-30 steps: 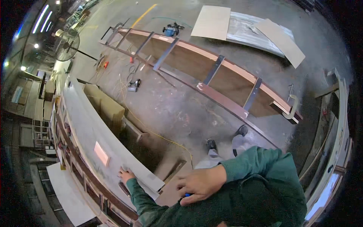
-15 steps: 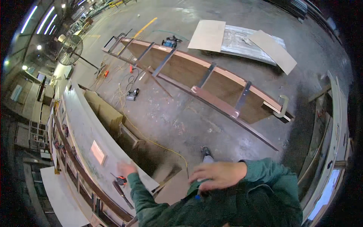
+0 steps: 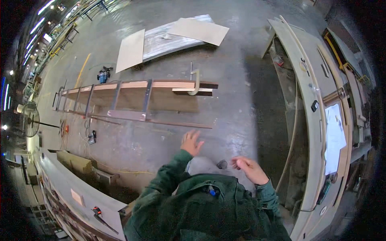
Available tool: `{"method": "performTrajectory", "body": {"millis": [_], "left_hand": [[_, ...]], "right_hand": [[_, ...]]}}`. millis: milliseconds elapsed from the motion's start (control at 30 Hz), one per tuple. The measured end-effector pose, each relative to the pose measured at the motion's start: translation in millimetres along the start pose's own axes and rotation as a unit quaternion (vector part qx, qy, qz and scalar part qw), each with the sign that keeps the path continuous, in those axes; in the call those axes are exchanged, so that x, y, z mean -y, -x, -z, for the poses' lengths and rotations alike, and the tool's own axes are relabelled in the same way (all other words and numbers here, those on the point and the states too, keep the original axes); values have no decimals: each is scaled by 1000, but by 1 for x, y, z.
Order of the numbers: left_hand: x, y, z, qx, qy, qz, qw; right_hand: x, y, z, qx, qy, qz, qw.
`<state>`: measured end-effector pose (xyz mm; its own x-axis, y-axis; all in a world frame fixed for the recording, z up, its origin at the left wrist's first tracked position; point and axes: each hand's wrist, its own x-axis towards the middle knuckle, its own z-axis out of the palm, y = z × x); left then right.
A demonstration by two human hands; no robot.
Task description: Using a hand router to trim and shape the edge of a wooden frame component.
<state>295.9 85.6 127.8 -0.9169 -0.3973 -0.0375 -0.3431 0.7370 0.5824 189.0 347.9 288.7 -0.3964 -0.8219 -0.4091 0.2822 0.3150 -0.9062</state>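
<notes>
My left hand (image 3: 191, 143) is in the air in front of me, fingers spread and nothing in it. To its right and nearer my body, my right hand (image 3: 250, 169) has loosely bent fingers, and nothing shows in it. Ahead of both hands, apart from them, stands a long brown wooden panel (image 3: 173, 105) with dark crossbars and a pinkish edge strip. A pale C-clamp (image 3: 197, 82) sits at its right end. Closest to my right hand's side is a long workbench (image 3: 307, 132) with white paper sheets (image 3: 334, 138) and a small black device (image 3: 315, 105) on it.
Left, a grey bench (image 3: 60, 168) carries a tape measure (image 3: 96, 210), a dark hand tool (image 3: 105, 223) and a small wood block (image 3: 77, 197). A wrapped stack (image 3: 161, 42) with loose boards lies beyond the panel. A blue machine (image 3: 104, 74), cords and a fan (image 3: 31, 120) stand farther left.
My view has turned right, bringing the right-hand bench into fuller sight. My left hand has gone from above the left bench to in front of me. My right hand has moved away from my chest.
</notes>
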Motion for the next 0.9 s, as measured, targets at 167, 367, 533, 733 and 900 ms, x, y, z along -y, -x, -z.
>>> {"method": "performTrajectory", "body": {"millis": [167, 367, 533, 733, 900], "left_hand": [[-26, -81, -44, -36, 72, -13, 997], [14, -195, -77, -186, 344, 187, 901], [73, -267, -99, -230, 654, 506, 513], [63, -293, -100, -362, 657, 457, 478], [58, -298, -105, -431, 562, 449, 545]], "right_hand": [[8, -2, 89, -83, 4, 22, 996], [2, -66, 176, -56, 46, -3, 997], [-43, -145, 262, -73, 183, -67, 978], [-41, -257, 334, 60, 258, -142, 954], [22, -418, 319, 252, 196, -190, 929]]}}
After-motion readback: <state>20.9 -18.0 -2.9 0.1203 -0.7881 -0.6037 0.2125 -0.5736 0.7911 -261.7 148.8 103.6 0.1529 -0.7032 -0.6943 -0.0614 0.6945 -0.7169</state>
